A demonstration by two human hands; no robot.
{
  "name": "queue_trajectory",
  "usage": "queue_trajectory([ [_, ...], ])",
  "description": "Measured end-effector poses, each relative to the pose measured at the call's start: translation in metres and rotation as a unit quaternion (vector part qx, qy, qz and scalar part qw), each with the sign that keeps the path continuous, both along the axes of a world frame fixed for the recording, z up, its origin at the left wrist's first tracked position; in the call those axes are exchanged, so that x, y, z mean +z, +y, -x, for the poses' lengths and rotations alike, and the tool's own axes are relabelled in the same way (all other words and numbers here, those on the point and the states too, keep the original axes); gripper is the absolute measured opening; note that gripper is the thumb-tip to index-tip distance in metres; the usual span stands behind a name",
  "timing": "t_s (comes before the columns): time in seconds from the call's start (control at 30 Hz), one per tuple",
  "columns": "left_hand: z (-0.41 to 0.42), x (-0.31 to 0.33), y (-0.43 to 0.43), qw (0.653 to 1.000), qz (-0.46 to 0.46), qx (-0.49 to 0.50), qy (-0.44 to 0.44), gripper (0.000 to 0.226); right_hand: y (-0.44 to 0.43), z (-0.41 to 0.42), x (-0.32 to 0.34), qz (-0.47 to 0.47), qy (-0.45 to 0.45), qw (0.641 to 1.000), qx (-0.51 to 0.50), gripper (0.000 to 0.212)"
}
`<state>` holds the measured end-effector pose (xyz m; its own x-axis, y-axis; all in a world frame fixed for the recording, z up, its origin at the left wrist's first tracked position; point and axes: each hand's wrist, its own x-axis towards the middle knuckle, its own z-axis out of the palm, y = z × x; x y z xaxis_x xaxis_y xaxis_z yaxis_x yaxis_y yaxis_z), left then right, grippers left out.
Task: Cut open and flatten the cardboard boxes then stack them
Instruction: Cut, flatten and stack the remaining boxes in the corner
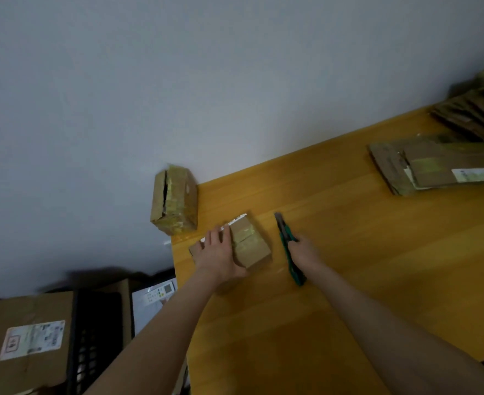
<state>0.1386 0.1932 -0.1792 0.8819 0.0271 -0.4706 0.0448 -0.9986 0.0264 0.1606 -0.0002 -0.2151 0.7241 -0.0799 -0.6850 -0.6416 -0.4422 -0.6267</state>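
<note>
Task status: partly done, by the look of the desk (349, 238). Flattened cardboard, two piles: one pile of flattened boxes (434, 166) at the right edge, with tape and a white label showing, and a second, darker pile (474, 112) behind it toward the far right corner; sheets per pile cannot be counted. Boxes not yet flattened, three in view. Item one, a small taped box (252, 243), lies near the left edge of the desk, tape seam uppermost, apparently uncut. Item two, a larger taped box (175, 199), stands at the far left corner against the wall (178, 81), with a dark slit along one seam. Item three, a labelled carton (35, 332), sits off the desk, below its left edge, beside a black crate (92, 337) and a white printed sheet (155, 299). Hands, two: the left hand (218, 255) lies over the small taped box, fingers stretched across its top, steadying it; the right hand (306, 252) grips one green utility knife (286, 238), blade out and pointing toward the far edge, just beside the box and not touching it. Step in hand, as judged: slitting the tape on the small box. Left to do: cut, flatten and stack all three.
</note>
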Motion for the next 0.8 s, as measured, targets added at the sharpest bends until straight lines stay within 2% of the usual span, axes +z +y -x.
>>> queue_trajectory([
  [0.07,0.003,0.001,0.0,0.999,-0.018,-0.027,-0.011,0.126,0.0,0.002,0.008,-0.032,-0.013,0.999,-0.021,0.035],
  [0.13,0.005,0.004,0.003,0.998,-0.033,-0.053,-0.014,0.127,-0.005,0.007,0.013,-0.02,-0.052,0.998,0.04,0.033],
  [0.23,0.008,0.009,0.006,0.997,-0.038,-0.059,-0.011,0.129,-0.014,0.017,0.016,0.053,-0.105,0.978,0.171,0.036],
  [0.37,0.009,0.01,0.003,0.999,-0.015,-0.042,-0.001,0.13,-0.019,0.022,0.025,0.139,-0.153,0.954,0.219,0.045],
  [0.8,0.006,0.006,0.007,1.0,0.008,-0.02,-0.007,0.129,-0.014,0.016,0.05,0.187,-0.116,0.923,0.317,0.047],
])
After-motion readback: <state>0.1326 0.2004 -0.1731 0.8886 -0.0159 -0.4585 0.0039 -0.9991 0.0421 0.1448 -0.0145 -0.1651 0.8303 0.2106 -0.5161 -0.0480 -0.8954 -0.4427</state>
